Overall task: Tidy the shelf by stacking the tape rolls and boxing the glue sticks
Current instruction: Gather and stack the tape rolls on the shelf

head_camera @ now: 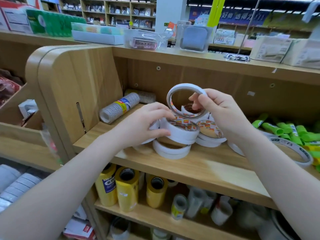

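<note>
Step in hand: stacking tape rolls; glue sticks (284,130) not yet boxed, lying loose at shelf (199,163) right. Left hand (143,123), fingers curled, steadies the tape stack (178,132) at shelf centre. Right hand (223,113) pinches a thin white roll (183,94) by its rim, above and just behind the stack. Roll is tilted, hole facing approx. toward camera. Next move, prob.: turn it flat, axis vertical, centre over stack, lower.

A single wide-angle head camera looks forward and down from close in front of a wooden shelf unit (173,163), its middle shelf filling the centre, both forearms reaching in from the bottom edge. Straight lines bow toward the edges.
</note>
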A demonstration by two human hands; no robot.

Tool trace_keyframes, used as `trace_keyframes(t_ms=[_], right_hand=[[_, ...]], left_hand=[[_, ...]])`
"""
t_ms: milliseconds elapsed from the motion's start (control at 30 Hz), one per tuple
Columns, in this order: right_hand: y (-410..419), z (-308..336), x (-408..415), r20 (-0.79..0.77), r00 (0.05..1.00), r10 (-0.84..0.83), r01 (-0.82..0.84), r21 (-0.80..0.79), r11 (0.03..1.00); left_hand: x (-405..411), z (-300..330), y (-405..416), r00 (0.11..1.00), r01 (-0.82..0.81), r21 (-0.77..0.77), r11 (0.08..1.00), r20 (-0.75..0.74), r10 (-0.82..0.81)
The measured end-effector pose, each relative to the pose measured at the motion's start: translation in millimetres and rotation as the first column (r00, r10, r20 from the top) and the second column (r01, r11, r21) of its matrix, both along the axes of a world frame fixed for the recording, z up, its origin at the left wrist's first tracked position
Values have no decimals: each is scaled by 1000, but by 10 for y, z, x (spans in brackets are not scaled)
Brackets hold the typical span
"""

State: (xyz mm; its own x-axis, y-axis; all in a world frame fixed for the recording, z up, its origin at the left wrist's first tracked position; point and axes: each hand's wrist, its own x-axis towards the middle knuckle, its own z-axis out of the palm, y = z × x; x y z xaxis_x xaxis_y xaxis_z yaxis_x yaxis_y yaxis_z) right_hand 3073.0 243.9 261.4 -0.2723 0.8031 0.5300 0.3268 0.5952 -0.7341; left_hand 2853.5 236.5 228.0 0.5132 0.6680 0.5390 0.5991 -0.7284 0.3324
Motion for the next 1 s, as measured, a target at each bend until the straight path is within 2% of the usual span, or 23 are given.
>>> trace_keyframes(t_ms=[133, 200, 233, 300, 367, 400, 467, 567, 667, 767, 900, 1000], right_hand=[[-8, -43, 100, 81, 994, -68, 67, 22, 998], [-20, -68, 160, 67, 992, -107, 106, 24, 994], [-21, -72, 186, 48, 990, -129, 128, 26, 991], [-17, -73, 215, 33, 982, -184, 183, 40, 982], [-4, -85, 203, 99, 968, -229, 220, 94, 971], [-2, -99, 174, 152, 962, -228, 210, 123, 970], [-10, -133, 83, 268, 943, -197, 156, 166, 974], [-33, -191, -36, 461, 877, -135, 46, 199, 979], [-69, -237, -79, 616, 787, 2, -80, 99, 992], [-109, -269, -74, 668, 733, 129, -120, -60, 991], [-136, -287, -51, 743, 657, 127, -105, -77, 992], [-145, -286, -38, 747, 654, 121, -100, -73, 992]], left_hand=[[48, 68, 65, 994, 28, -12, 1000, -105, -29], [45, 133, 68, 990, 53, -35, 998, -126, -57], [40, 170, 74, 995, 60, -23, 998, -80, -61], [4, 253, 107, 994, 13, 25, 1000, 108, -16], [-64, 315, 179, 964, -110, 53, 992, 249, 93], [-102, 329, 233, 952, -167, 46, 985, 266, 149], [-171, 319, 361, 947, -243, -22, 970, 209, 243], [-214, 221, 546, 941, -337, -101, 936, -6, 338], [-200, 154, 670, 911, -403, -145, 904, -161, 380], [-174, 128, 694, 900, -416, -189, 889, -226, 373], [-197, 139, 418, 941, -336, -61, 940, 19, 338], [-277, 140, 66, 977, -206, -107, 973, 42, 211]])
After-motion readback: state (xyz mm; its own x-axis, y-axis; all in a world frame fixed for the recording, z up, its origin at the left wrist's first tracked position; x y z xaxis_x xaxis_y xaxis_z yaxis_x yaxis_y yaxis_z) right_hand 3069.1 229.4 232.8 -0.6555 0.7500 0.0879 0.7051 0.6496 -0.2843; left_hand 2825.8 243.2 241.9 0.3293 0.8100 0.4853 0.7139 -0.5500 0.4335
